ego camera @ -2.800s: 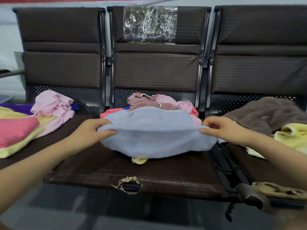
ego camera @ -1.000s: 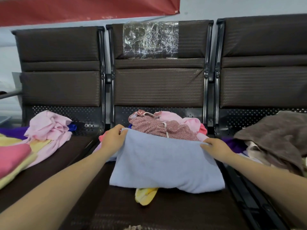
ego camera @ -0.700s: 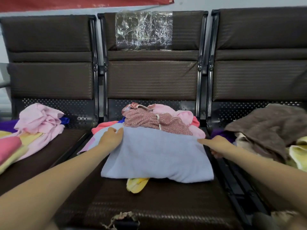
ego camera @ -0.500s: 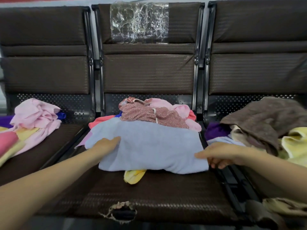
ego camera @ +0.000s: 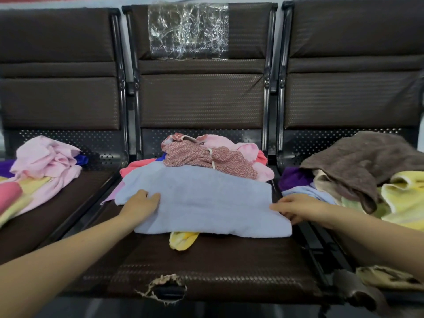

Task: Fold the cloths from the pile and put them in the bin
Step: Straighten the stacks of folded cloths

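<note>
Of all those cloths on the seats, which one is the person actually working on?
The light blue cloth on the middle seat: it alone lies spread flat, with the left hand and right hand at its two sides. The others sit in crumpled heaps.

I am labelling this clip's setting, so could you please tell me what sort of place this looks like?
Probably a waiting area used for sorting laundry. A row of linked brown seats with metal frames stands against a plain wall, and loose cloths are heaped on them, such as the light blue cloth and a brown towel.
</note>
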`<state>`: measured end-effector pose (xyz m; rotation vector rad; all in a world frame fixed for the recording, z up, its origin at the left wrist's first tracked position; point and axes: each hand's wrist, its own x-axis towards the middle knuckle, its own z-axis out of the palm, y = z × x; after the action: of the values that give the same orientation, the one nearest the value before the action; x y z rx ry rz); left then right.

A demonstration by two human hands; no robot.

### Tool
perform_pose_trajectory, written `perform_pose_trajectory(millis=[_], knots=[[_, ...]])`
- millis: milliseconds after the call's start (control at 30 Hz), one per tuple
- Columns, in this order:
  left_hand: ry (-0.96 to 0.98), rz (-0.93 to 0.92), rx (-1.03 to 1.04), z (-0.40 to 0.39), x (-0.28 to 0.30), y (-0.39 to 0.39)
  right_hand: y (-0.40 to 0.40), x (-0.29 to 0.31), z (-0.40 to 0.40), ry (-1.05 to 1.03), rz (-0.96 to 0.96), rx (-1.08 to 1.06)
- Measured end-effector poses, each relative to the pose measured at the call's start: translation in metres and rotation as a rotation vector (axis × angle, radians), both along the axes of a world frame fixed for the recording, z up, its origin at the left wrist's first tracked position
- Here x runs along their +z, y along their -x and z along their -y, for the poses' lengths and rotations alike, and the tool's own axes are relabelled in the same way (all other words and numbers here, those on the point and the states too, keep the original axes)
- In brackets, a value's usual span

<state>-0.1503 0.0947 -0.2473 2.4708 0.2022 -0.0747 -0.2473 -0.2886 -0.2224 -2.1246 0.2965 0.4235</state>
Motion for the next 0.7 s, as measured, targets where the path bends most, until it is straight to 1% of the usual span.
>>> perform_pose_trajectory(millis=[67,133,167,200,233,267,300,333,367,400,433,500,567,700], knots=[[0.106,-0.05,0.056,0.0,0.012,-0.002,-0.011,0.001,-0.007,-0.087,0.053,-0.165],[0.375,-0.205,0.101,0.011,0.03,0.007,-0.022,0.002,-0.015,-0.265,0.032,-0.269],[0.475,-0.219,0.193,0.022,0.036,0.009,-0.025,0.004,-0.02,-0.362,0.008,-0.301],[0.503,-0.16,0.414,0.041,0.04,0.009,-0.028,0.005,-0.024,-0.445,-0.027,-0.332],[0.613,-0.089,0.377,0.049,0.047,0.015,-0.031,0.006,-0.026,-0.5,-0.07,-0.348],[0.633,0.006,0.318,0.059,0.053,0.014,-0.033,0.008,-0.029,-0.522,-0.121,-0.344],[0.567,0.062,0.33,0.066,0.055,0.009,-0.034,0.009,-0.032,-0.53,-0.166,-0.331],[0.543,0.035,0.376,0.067,0.055,0.006,-0.035,0.011,-0.033,-0.541,-0.199,-0.311],[0.566,-0.095,0.43,0.06,0.054,0.008,-0.036,0.012,-0.035,-0.557,-0.212,-0.289],[0.49,-0.122,0.516,0.045,0.039,0.0,-0.037,0.013,-0.037,-0.575,-0.204,-0.267],[0.525,-0.115,0.434,0.033,0.028,-0.008,-0.037,0.014,-0.038,-0.592,-0.183,-0.25],[0.608,-0.152,0.113,0.005,0.017,-0.003,-0.035,0.015,-0.042,-0.635,-0.145,-0.247],[0.635,-0.137,0.061,-0.005,0.02,-0.005,-0.031,0.016,-0.042,-0.66,-0.166,-0.271],[0.657,-0.274,0.028,-0.009,0.021,-0.004,-0.018,0.013,-0.038,-0.583,-0.234,-0.314]])
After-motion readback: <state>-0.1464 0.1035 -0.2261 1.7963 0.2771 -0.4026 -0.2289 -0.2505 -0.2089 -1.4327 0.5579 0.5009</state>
